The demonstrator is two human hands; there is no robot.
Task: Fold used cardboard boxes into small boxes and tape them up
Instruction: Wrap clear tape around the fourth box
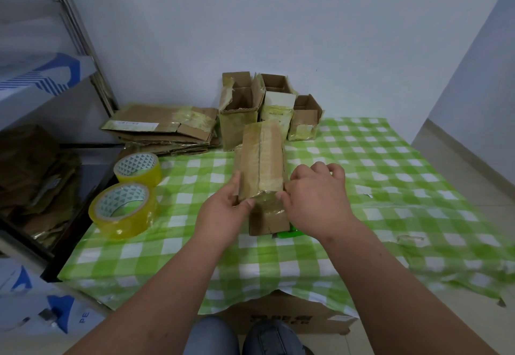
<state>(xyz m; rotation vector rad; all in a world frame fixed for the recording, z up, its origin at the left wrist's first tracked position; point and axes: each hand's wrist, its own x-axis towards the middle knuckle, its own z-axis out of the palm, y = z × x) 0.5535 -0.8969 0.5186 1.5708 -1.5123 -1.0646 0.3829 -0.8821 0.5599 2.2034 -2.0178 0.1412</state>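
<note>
Right of the held box [261, 159] the worktop [390, 176] lies open; left stand two tape rolls [131, 193]; behind, upright boxes [267, 106] and flattened cardboard [164, 128] block.

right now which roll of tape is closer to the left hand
The nearer roll of tape, at the table's left front edge, is closer to the left hand. The other roll sits behind it, nearer the flattened cardboard.

Between the hands, the box [262, 159] is plain brown cardboard under glossy yellowish tape. The bench cloth [376, 187] beneath them is a green-and-white check. Left of the left hand [225, 209], two tape rolls [122, 209] are translucent yellow, their white cores printed with small teal triangles.
</note>
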